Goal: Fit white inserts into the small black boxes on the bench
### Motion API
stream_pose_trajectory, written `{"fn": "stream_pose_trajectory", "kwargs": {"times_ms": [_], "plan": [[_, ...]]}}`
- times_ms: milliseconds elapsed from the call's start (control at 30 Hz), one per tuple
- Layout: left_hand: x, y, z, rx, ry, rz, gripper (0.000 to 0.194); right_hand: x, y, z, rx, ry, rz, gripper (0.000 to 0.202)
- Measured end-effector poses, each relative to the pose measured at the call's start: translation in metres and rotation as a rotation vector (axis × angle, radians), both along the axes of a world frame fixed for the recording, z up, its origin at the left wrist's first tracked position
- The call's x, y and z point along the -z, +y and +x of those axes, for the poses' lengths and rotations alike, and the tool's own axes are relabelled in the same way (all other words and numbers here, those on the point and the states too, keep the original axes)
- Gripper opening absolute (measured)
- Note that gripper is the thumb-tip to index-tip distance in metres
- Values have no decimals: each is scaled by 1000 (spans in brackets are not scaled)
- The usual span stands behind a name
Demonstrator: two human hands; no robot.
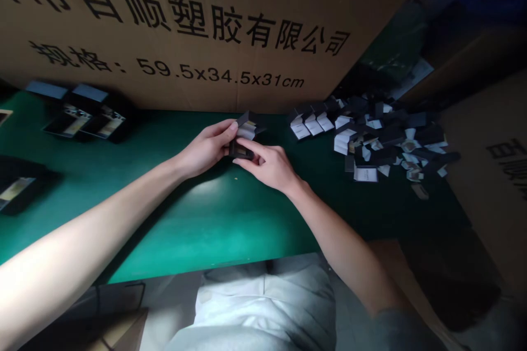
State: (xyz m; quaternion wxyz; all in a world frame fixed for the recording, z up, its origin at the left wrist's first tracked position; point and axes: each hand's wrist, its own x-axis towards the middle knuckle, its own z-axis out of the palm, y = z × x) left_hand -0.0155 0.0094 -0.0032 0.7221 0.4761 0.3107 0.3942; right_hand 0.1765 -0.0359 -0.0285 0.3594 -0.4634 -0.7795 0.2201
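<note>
Near the middle of the green table, my left hand holds a small black box whose pale inner flap shows. My right hand meets it from the right, its thumb and fingers closed on a small dark piece just below the box. The two items touch or overlap; whether they are joined I cannot tell. Fingertips of both hands are close together, and the left fingers are partly hidden behind the items.
A big printed carton stands along the table's back. Three small open boxes and a heap of black and white boxes lie right. Larger black boxes sit at left, another nearer. A second carton bounds the right.
</note>
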Motion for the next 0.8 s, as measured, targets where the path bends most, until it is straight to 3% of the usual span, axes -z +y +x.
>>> {"fn": "stream_pose_trajectory", "kwargs": {"times_ms": [800], "plan": [[2, 1, -1, 3, 49, 50, 49, 0, 3, 0, -35, 157, -110, 47]]}}
